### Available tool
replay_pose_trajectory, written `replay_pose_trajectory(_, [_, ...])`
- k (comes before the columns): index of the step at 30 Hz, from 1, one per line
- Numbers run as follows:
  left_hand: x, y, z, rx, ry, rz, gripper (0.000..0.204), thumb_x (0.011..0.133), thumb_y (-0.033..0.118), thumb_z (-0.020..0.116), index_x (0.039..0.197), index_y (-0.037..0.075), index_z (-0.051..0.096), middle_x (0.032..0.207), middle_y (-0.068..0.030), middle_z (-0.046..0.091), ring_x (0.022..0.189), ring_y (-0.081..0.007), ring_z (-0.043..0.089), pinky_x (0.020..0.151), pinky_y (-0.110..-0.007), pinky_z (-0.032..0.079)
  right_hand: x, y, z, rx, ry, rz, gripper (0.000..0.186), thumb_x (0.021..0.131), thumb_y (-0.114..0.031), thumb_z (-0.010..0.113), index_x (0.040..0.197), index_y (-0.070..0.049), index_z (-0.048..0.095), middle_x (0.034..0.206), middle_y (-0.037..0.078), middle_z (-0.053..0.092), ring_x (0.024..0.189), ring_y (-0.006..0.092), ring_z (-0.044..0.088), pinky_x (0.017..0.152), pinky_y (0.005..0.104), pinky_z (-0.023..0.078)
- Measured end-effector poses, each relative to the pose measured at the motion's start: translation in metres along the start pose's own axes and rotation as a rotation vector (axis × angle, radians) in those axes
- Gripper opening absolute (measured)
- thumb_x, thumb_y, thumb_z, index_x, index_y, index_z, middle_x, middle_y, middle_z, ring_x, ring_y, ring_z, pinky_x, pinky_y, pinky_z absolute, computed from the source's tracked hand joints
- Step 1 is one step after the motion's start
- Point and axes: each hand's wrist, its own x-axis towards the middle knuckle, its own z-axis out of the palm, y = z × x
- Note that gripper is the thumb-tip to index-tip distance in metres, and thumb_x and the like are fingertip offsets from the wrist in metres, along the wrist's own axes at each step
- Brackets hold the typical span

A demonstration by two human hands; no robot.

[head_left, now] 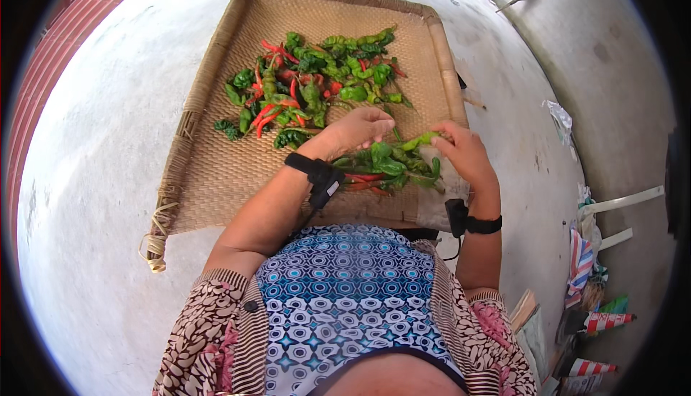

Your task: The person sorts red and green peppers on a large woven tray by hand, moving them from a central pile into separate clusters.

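Nothing legible. Marks only, wording can't be made out:
- Red-and-white cone (610,321), right side, near, lying tip to the right: red print-like marks on the white part, too small to read.
- Second red-and-white cone (594,367), right side, nearer than the first: banding visible, can't tell if it has lettering.
- Pale item (581,384) just on the near side of the second cone: dark print-like marks, blurred near the rim, unreadable.
- Black wrist device (327,184) on the left wrist: small pale patch, maybe a label, can't tell, no characters readable.
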Motion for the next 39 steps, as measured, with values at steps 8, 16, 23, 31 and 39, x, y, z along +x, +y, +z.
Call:
replay_pose_trajectory(8, [0.003, -0.003, 0.0, 0.064, -0.229, 0.054, 0.023, 0.095, 0.027, 0.054, 0.106, 0.007, 0.055, 0.068, 0.0056, 0.051, 0.054, -0.0023, 0.041, 0.045, -0.016, 0.031, 0.016, -0.017, 0.007, 0.592, 0.044, -0.036, 0.026, 0.097, -0.019, 0.043, 0.112, -0.006, 0.061, 0.073, 0.003, 0.059, 0.062, 0.0081, 0.05, 0.061, 0.022, 0.044])
replay_pose_trajectory(16, [0.002, -0.004, -0.008, -0.163, 0.328, 0.071, 0.035, 0.092, 0.018, 0.057, 0.124, 0.006, 0.047, 0.091, -0.0008, 0.06, 0.063, -0.005, 0.052, 0.054, -0.018, 0.04, 0.055, -0.017, 0.023, 0.939, 0.23, 0.119, 0.029, 0.091, -0.024, 0.057, 0.11, -0.002, 0.06, 0.085, 0.007, 0.065, 0.077, 0.0119, 0.061, 0.069, 0.0241, 0.049])
replay_pose_trajectory(23, [0.004, -0.011, -0.007, -0.039, 0.085, -0.043, 0.031, 0.09, 0.015, 0.056, 0.118, 0.001, 0.052, 0.086, -0.001, 0.058, 0.062, -0.0061, 0.054, 0.052, -0.02, 0.04, 0.038, 0.027, 0.058, -0.177, -0.234, -0.065, 0.024, 0.077, -0.016, 0.066, 0.1, -0.01, 0.062, 0.101, 0.01, 0.064, 0.092, 0.0275, 0.061, 0.079, 0.0381, 0.047])
replay_pose_trajectory(31, [0.002, -0.011, -0.005, 0.164, 0.087, -0.05, 0.04, 0.094, 0.025, 0.052, 0.124, -0.001, 0.051, 0.094, -0.0021, 0.062, 0.06, -0.0058, 0.053, 0.052, -0.02, 0.039, 0.022, 0.004, 0.038, -0.018, 0.109, -0.058, 0.022, 0.083, -0.014, 0.061, 0.105, -0.009, 0.057, 0.101, 0.009, 0.063, 0.094, 0.0295, 0.06, 0.078, 0.0381, 0.046])
replay_pose_trajectory(39, [0.002, -0.01, -0.003, 0.206, -0.002, -0.031, 0.049, 0.096, 0.035, 0.05, 0.132, 0.003, 0.047, 0.114, -0.0058, 0.06, 0.064, -0.0068, 0.054, 0.054, -0.021, 0.041, 0.038, 0.009, 0.045, 0.439, 0.248, -0.095, 0.021, 0.088, -0.011, 0.057, 0.108, -0.005, 0.056, 0.086, 0.008, 0.06, 0.077, 0.0163, 0.059, 0.068, 0.0302, 0.046])
